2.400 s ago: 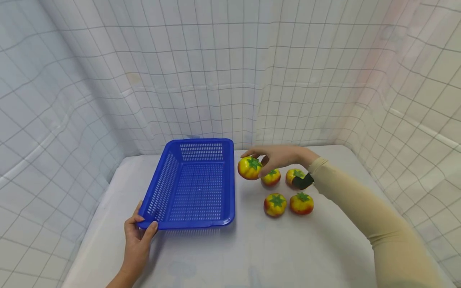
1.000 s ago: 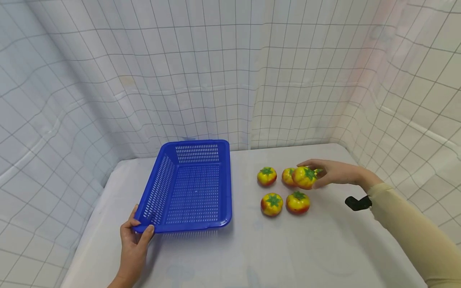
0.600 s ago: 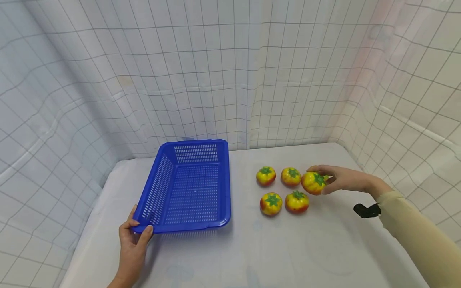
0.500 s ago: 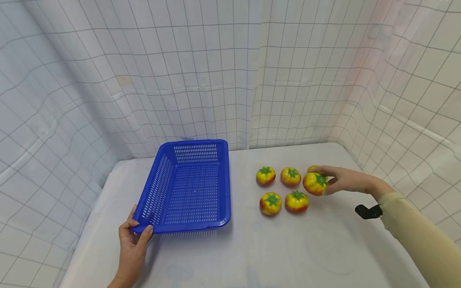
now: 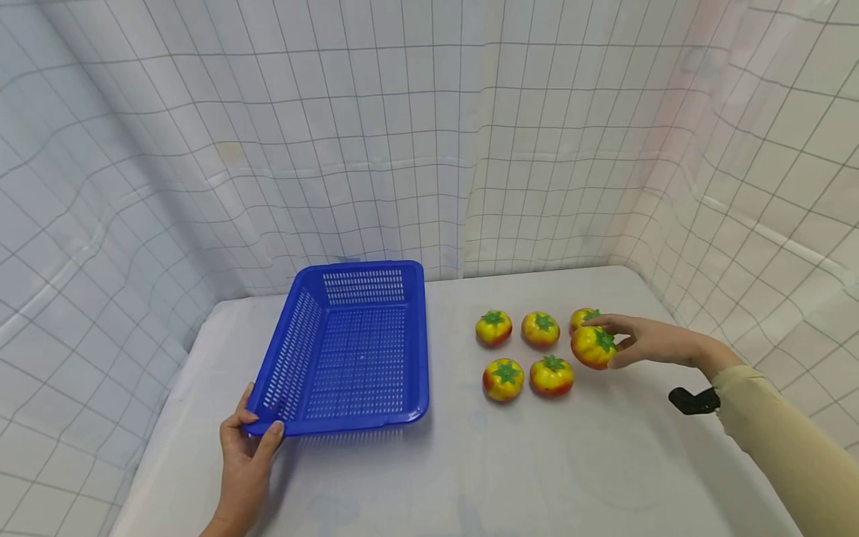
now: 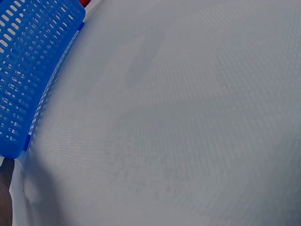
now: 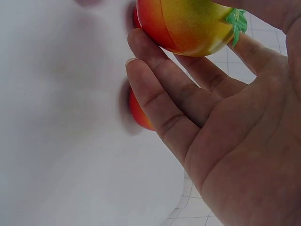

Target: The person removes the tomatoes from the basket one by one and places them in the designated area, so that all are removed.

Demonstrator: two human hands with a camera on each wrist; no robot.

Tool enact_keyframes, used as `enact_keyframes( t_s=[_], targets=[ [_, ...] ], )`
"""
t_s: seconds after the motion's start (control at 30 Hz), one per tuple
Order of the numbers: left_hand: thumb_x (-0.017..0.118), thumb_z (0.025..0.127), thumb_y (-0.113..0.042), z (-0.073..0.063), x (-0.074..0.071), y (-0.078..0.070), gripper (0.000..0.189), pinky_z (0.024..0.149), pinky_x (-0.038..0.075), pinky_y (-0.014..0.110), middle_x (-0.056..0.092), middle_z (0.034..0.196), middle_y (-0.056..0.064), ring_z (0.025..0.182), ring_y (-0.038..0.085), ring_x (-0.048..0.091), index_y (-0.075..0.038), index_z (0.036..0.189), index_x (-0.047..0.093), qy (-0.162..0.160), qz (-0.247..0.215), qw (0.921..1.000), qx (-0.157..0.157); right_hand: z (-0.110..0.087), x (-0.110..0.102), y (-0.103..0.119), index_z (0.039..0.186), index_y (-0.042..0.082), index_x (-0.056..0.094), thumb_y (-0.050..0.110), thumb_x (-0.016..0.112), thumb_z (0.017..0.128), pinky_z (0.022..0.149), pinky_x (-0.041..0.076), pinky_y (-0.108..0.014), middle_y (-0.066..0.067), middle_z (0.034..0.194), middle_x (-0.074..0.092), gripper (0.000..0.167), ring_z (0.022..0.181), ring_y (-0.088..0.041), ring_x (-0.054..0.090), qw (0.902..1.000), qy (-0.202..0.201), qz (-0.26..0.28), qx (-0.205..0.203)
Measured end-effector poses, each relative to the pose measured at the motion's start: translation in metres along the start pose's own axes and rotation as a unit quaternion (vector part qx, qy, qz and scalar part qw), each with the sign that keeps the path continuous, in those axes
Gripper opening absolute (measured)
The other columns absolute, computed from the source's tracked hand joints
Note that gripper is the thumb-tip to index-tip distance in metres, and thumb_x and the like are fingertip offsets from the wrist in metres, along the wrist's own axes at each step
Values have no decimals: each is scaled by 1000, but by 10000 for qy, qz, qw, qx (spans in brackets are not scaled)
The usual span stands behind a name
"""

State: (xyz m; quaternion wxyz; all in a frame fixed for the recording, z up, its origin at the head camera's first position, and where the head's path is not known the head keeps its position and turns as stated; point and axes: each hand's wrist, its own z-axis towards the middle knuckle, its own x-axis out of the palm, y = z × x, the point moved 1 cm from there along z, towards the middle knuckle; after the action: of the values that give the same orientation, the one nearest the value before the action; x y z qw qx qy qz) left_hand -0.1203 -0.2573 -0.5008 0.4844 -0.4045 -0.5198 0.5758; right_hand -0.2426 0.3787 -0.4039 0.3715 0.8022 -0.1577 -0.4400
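My left hand [image 5: 245,466] grips the near-left corner of a blue plastic basket [image 5: 342,426], thumb on the near rim and fingers at the left side. Nothing lies in the basket. On the right, my right hand [image 5: 661,341] holds a yellow-red toy tomato [image 5: 593,347] with a green star-shaped stem top between thumb and fingers. That tomato is close over the table and partly overlaps another tomato [image 5: 583,318] behind it. In the right wrist view, the held tomato [image 7: 188,26] sits at the fingers, its top cut off by the frame.
More toy tomatoes stand left of my right hand: two at the back [image 5: 493,329] and two in front [image 5: 552,377]. The white-covered table [image 5: 510,470] is enclosed by white gridded curtains [image 5: 429,134]. A black piece [image 5: 694,401] juts from my right wrist.
My right hand has carried its tomato from beside the basket rightward past the others, lately drifting slightly right and nearer. My left hand keeps its grip. The view has shifted a little.
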Motion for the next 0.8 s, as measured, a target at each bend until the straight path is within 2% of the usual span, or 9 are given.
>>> enact_keyframes(
  t_s=[0.37,0.8],
  targets=[
    [48,109,-6,0,0,0,33,96,45,11,1,170,-2,138,21,31,-24,123,24,47,-49,10000,30,-4,2,-7,151,30,46,28,76,91,105,42,-61,-21,158,34,67,139,-50,34,9999,50,75,127],
    [49,109,-9,0,-1,-3,35,94,45,10,0,170,-5,142,26,27,-24,124,22,5,110,9999,-121,-9,2,-15,151,25,46,27,76,90,105,41,-60,-21,158,34,68,139,-47,35,9998,-9,53,168]
  ],
)
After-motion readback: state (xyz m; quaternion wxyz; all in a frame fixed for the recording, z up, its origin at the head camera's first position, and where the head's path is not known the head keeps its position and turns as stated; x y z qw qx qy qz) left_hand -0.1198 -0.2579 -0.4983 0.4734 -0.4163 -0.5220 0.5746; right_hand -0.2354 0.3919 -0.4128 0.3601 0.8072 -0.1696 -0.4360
